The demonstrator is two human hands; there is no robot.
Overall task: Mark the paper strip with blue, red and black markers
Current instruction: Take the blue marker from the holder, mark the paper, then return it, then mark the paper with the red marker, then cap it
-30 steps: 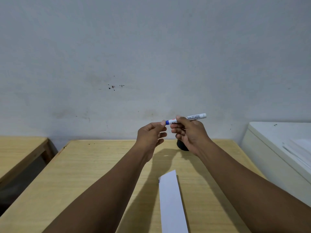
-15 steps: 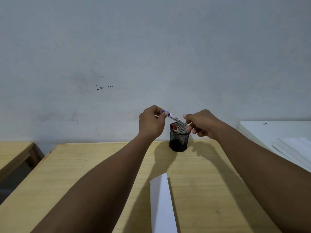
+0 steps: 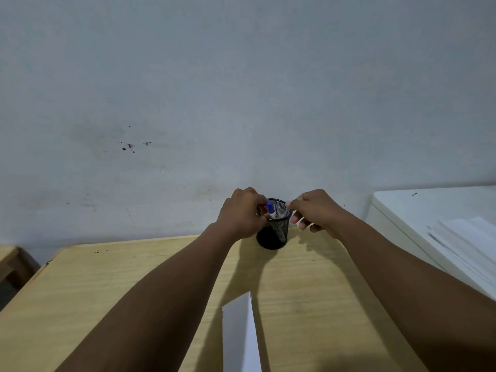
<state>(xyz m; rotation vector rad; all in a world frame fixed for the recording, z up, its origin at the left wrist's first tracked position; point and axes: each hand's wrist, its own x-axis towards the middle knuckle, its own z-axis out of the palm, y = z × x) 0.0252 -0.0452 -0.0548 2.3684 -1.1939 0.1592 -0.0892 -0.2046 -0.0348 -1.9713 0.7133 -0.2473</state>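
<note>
A black mesh pen cup (image 3: 277,232) stands at the far edge of the wooden table (image 3: 107,285). The blue marker (image 3: 270,209) stands in the cup with its blue cap up. My left hand (image 3: 241,216) is against the cup's left rim, its fingers curled around a red-capped marker (image 3: 259,209) that is mostly hidden. My right hand (image 3: 314,212) hovers just right of the cup, fingers loosely apart and holding nothing. The white paper strip (image 3: 240,336) lies on the table between my forearms. I see no black marker.
A white cabinet (image 3: 397,208) with a stack of white sheets (image 3: 467,242) stands on the right. Another wooden table's corner (image 3: 10,261) shows at the left. A grey wall rises right behind the cup.
The blue marker, held in the air by both hands, went down into the cup. My right hand let go of it and drew aside; my left hand dropped to the cup's rim.
</note>
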